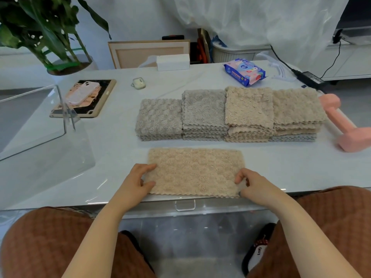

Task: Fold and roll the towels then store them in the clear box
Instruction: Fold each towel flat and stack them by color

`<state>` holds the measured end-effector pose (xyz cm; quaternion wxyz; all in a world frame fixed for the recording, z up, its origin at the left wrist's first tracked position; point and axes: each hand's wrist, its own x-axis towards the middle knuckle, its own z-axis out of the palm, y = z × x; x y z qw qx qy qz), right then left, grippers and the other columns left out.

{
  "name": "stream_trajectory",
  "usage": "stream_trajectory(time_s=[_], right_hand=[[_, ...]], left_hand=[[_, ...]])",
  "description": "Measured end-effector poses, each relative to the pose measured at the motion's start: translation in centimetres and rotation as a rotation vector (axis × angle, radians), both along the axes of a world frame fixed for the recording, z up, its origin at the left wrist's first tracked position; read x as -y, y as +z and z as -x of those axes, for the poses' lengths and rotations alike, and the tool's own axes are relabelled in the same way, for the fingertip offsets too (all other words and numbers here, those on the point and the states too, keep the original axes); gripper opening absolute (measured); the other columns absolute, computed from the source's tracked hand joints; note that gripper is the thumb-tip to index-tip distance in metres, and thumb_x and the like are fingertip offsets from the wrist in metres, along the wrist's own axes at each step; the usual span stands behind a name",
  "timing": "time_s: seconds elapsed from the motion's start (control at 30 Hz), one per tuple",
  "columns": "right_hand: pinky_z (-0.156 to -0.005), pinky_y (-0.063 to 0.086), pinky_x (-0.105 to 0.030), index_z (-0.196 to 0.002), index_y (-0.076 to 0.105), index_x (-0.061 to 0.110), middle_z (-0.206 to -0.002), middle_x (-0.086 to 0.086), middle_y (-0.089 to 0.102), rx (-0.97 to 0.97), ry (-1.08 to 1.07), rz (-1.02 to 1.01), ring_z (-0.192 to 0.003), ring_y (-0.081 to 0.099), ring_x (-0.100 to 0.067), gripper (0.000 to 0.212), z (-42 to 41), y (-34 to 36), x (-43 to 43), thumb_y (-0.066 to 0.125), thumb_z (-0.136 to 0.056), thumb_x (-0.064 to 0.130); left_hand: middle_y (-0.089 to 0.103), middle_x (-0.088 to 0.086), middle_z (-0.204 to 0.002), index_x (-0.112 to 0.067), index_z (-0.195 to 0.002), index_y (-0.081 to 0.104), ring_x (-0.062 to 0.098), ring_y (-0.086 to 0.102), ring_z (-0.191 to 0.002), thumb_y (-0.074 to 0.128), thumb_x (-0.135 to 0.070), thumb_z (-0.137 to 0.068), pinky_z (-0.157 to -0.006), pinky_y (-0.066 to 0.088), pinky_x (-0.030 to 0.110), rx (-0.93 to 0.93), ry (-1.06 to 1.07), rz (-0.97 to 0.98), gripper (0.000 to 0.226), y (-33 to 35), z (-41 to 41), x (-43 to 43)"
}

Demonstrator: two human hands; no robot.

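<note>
Towel laid flat, both hands on its ends

Towel point(194, 171) lies at the near edge of the table point(112, 149). It looks soft, light and floppy, probably easiest to grip at the short ends. Left hand point(138, 182) pinches the left end and right hand point(253, 183) pinches the near-right corner.

Taking bearings from the grip of the left hand point(138, 182) and right hand point(254, 184) on the beige towel point(194, 171): underneath runs a glossy white marble-look table point(112, 157), with soft highlights gleaming just left of the grip along the near edge. Far beyond and to the left, a big leafy potted plant point(46, 27). Straight beyond, a pale wall point(140, 17) with a framed panel point(148, 54) leaning against it. Beyond and right, translucent white sheeting point(261, 19) hangs in folds, and further right a low white cabinet point(351, 59). The light is soft and even.
</note>
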<state>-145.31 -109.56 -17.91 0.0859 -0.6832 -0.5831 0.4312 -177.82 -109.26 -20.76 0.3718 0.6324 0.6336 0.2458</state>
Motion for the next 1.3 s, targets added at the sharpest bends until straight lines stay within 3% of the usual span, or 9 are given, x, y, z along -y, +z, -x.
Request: stream_trajectory(time_s=[0.1, 0.27, 0.4, 0.6, 0.7, 0.8, 0.9, 1.07, 1.3], right_hand=[[-0.056, 0.031, -0.025, -0.092, 0.052, 0.018, -0.076, 0.002, 0.044, 0.009, 0.024, 0.056, -0.063, 0.04, -0.011, 0.019, -0.3, 0.1, -0.1, 0.059, -0.08, 0.005], [-0.052, 0.034, -0.023, -0.079, 0.056, 0.012, -0.079, -0.005, 0.059, 0.068, -0.173, -0.148, -0.063, 0.05, -0.012, 0.013, -0.9, 0.1, -1.8, 0.057, -0.088, 0.02], [-0.06, 0.039, -0.029, -0.111, 0.052, 0.011, -0.102, -0.013, 0.058, 0.139, -0.272, -0.278, -0.08, 0.056, -0.023, 0.026, -0.3, -2.0, -4.3, 0.053, -0.092, 0.028], [-0.082, 0.042, -0.032, -0.112, 0.054, 0.021, -0.109, -0.005, 0.042, 0.141, -0.095, -0.269, -0.104, 0.05, -0.028, 0.026, 2.1, -3.1, -6.1, 0.06, -0.088, 0.028], [-0.075, 0.039, -0.028, -0.091, 0.055, 0.023, -0.1, -0.004, 0.044, 0.076, -0.08, -0.22, -0.097, 0.051, -0.025, 0.013, 2.3, -2.8, -6.4, 0.065, -0.084, 0.022], [-0.062, 0.039, -0.028, -0.081, 0.053, 0.018, -0.084, -0.004, 0.055, -0.043, -0.09, -0.154, -0.075, 0.051, -0.019, 0.016, 1.8, -2.0, -6.9, 0.068, -0.079, 0.012], [-0.056, 0.037, -0.028, -0.085, 0.047, 0.013, -0.073, -0.005, 0.053, -0.257, -0.127, -0.037, -0.061, 0.047, -0.016, 0.019, 1.1, -1.0, -7.0, 0.063, -0.08, 0.002], [-0.054, 0.036, -0.026, -0.096, 0.048, 0.017, -0.071, -0.008, 0.052, -0.393, -0.034, 0.037, -0.057, 0.051, -0.016, 0.016, -0.6, -0.6, -6.3, 0.055, -0.089, 0.003], [-0.061, 0.05, -0.023, -0.098, 0.067, 0.002, -0.085, -0.016, 0.064, -0.718, 0.004, 0.033, -0.069, 0.064, -0.018, 0.018, -2.4, 2.3, -5.4, 0.056, -0.086, -0.007]], left_hand=[[0.039, -0.002, -0.126, -0.026, -0.135, 0.044, 0.004, 0.05, -0.074, 0.062, -0.011, -0.088, -0.074, 0.04, 0.011, -0.079, 0.021, 0.003, 0.052, 0.2, -0.3, 0.2], [0.05, 0.007, -0.118, -0.013, -0.136, 0.035, 0.021, 0.053, -0.101, 0.071, -0.042, -0.08, -0.088, 0.042, 0.034, -0.173, 0.328, 0.178, 0.072, 1.0, -1.1, -0.3], [0.057, 0.003, -0.097, -0.015, -0.121, 0.044, 0.022, 0.054, -0.091, 0.074, -0.031, -0.079, -0.077, 0.042, 0.032, -0.187, 0.305, 0.266, 0.053, 1.3, -1.7, -1.3], [0.058, 0.008, -0.1, -0.012, -0.121, 0.048, 0.032, 0.054, -0.096, 0.062, -0.009, -0.079, -0.073, 0.046, 0.042, -0.553, 0.401, -0.287, 0.044, 1.7, -1.5, -3.1], [0.056, 0.005, -0.102, -0.017, -0.113, 0.052, 0.026, 0.055, -0.093, 0.062, -0.027, -0.08, -0.075, 0.047, 0.041, -0.465, 0.077, -0.565, 0.035, 0.9, -5.3, -1.4], [0.051, -0.006, -0.106, -0.026, -0.117, 0.05, 0.013, 0.05, -0.093, 0.065, -0.051, -0.075, -0.074, 0.045, 0.031, -0.388, -0.491, -0.481, 0.051, -0.4, -10.3, 1.4], [0.049, -0.008, -0.099, -0.027, -0.104, 0.05, 0.014, 0.05, -0.086, 0.07, -0.046, -0.067, -0.066, 0.039, 0.027, -0.544, -0.554, -0.528, 0.046, -2.3, -13.1, 2.4], [0.049, -0.009, -0.077, -0.022, -0.08, 0.047, 0.011, 0.045, -0.065, 0.056, -0.036, -0.085, -0.054, 0.036, 0.025, -0.339, -0.376, -0.53, 0.017, -1.6, -13.8, 1.7], [0.059, 0.002, -0.066, -0.012, -0.074, 0.051, 0.006, 0.051, -0.058, 0.068, -0.02, -0.081, -0.058, 0.042, 0.022, 0.262, -0.186, -0.031, 0.019, 1.4, -12.4, 1.9]])
